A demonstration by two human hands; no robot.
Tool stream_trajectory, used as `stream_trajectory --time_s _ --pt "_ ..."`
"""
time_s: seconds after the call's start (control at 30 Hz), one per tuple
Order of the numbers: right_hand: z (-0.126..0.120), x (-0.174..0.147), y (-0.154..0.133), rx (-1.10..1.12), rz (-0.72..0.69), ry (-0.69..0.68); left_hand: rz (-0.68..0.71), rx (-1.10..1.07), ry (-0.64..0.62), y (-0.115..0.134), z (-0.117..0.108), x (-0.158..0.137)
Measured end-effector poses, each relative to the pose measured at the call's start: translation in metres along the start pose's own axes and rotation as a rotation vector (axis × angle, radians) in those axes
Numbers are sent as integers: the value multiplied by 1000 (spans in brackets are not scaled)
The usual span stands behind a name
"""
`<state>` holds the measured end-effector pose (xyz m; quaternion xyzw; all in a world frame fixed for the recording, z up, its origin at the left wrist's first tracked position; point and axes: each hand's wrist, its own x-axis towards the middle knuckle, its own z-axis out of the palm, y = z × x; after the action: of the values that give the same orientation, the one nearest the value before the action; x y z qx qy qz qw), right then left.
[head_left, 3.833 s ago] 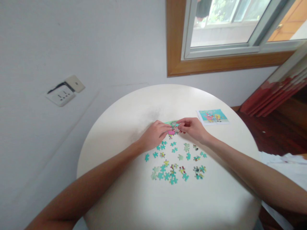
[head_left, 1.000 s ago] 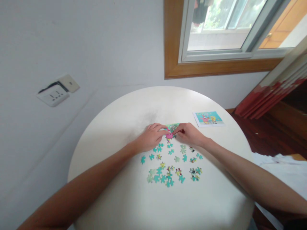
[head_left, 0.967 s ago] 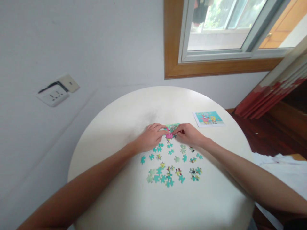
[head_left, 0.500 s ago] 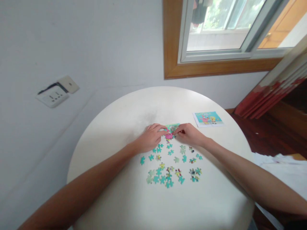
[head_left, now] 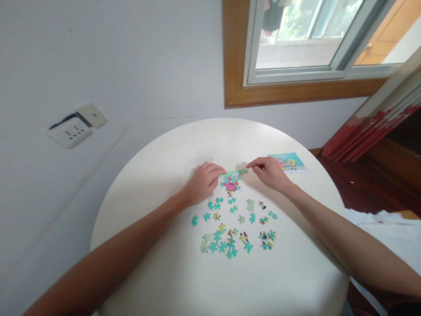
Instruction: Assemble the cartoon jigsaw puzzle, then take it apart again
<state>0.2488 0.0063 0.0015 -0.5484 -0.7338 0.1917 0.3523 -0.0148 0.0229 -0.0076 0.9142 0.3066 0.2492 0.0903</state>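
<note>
A partly joined jigsaw puzzle (head_left: 231,183) lies on the table, showing a pink starfish figure under a green top edge. My left hand (head_left: 204,182) rests at its upper left, fingers stretched out together and their tips on the edge. At the upper right corner, my right hand (head_left: 270,172) has its index finger and thumb closed on the puzzle's edge, the other fingers curled. Nearer to me lie several loose teal jigsaw pieces (head_left: 217,235), and a small cluster of dark and yellow pieces (head_left: 267,239) sits to their right.
A picture card (head_left: 292,161) with the cartoon figures lies behind my right hand, partly covered by it. The round white table (head_left: 158,281) stands against a wall with a socket (head_left: 70,131). A window (head_left: 296,52) and a red and white curtain (head_left: 355,136) are beyond.
My right hand has moved up and right from the starfish figure to the puzzle's top right corner. My left hand has shifted slightly up and left, uncovering more of the puzzle.
</note>
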Motion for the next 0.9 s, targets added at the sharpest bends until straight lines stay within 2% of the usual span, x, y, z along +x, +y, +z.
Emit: stream_trajectory --time_s 0.17,0.37,0.5,0.7,0.9 --pt "-4 1 -2 -9 36 19 -12 -34 29 -6 -6 2" --pt "-7 0 -4 -14 68 26 -39 -114 33 -10 -24 4" --pt "-7 0 -4 -19 84 25 -47 -146 -70 -9 -31 3" --pt "-5 0 -2 -4 92 -6 40 -122 -296 -4 -26 0" --pt "-5 0 -2 7 84 -22 118 -28 -316 1 -26 2"
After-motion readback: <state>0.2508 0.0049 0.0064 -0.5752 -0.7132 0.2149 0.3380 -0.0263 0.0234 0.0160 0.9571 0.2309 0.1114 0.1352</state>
